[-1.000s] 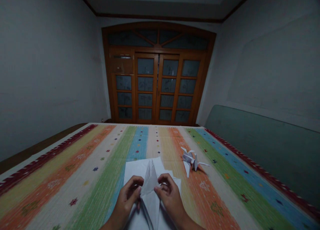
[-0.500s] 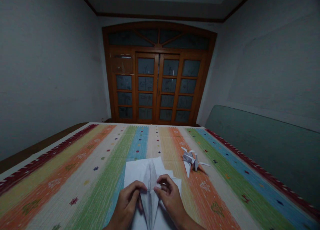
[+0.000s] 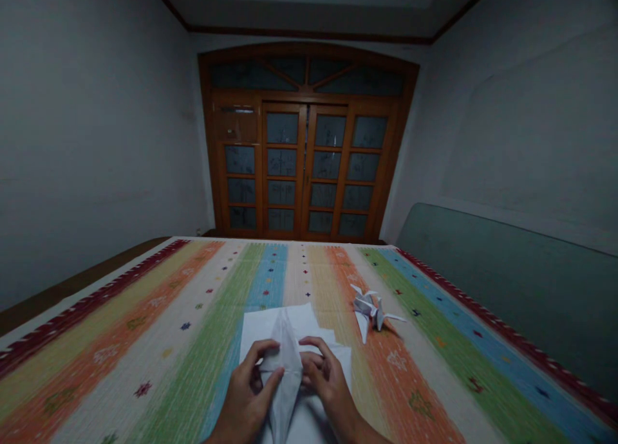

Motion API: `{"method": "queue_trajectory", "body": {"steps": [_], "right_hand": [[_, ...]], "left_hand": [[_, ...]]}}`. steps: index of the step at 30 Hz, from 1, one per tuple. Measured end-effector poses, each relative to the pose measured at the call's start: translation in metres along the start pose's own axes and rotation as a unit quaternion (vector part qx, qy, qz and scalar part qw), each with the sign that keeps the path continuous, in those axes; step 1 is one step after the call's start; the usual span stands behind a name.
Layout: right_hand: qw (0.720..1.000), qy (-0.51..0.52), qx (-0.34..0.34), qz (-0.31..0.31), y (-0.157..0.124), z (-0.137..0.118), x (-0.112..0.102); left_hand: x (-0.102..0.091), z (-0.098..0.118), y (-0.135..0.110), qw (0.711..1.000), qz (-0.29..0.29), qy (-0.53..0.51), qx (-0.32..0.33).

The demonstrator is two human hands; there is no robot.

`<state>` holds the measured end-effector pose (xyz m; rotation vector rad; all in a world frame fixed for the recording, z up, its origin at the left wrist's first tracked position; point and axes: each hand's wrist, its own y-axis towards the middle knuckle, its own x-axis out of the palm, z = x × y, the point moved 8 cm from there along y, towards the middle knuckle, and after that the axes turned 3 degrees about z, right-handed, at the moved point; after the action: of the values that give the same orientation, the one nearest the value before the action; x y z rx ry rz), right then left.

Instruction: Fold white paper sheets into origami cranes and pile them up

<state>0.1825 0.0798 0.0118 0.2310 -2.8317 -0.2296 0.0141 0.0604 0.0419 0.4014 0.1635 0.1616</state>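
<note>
A folded white piece of origami paper [image 3: 286,360], long and diamond-shaped with pointed ends, is between my two hands above a stack of white paper sheets [image 3: 255,322]. My left hand [image 3: 248,383] grips its left edge, thumb on the front face and index finger curled near the upper side. My right hand [image 3: 326,373] pinches the right edge, with fingers bent and partly hidden behind the thumb. A crease runs across the paper's middle. To the right, two folded paper cranes [image 3: 371,309] lie close together on the cloth.
A striped tablecloth [image 3: 193,289] with small star patterns covers the table. A pale green panel [image 3: 506,270] stands along the right side. Beyond the table is a wooden door with glass panes [image 3: 306,167].
The folded paper has turned so that a broad flat face shows instead of the split centre edge. My left thumb now lies on its front. The cranes have not moved.
</note>
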Motion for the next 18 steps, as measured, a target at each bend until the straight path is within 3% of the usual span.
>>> {"method": "queue_trajectory", "body": {"steps": [3, 12, 18], "right_hand": [[1.000, -0.007, 0.007, -0.018, 0.000, 0.003, 0.004], [0.995, -0.086, -0.049, 0.027, -0.014, -0.001, 0.004], [0.981, -0.145, -0.130, 0.025, -0.022, -0.016, 0.003]], "left_hand": [[-0.003, -0.006, -0.003, 0.999, 0.028, -0.029, -0.013], [0.002, -0.007, -0.010, 0.998, -0.014, -0.060, -0.005], [0.005, 0.017, -0.010, 0.990, -0.061, 0.002, 0.125]]}}
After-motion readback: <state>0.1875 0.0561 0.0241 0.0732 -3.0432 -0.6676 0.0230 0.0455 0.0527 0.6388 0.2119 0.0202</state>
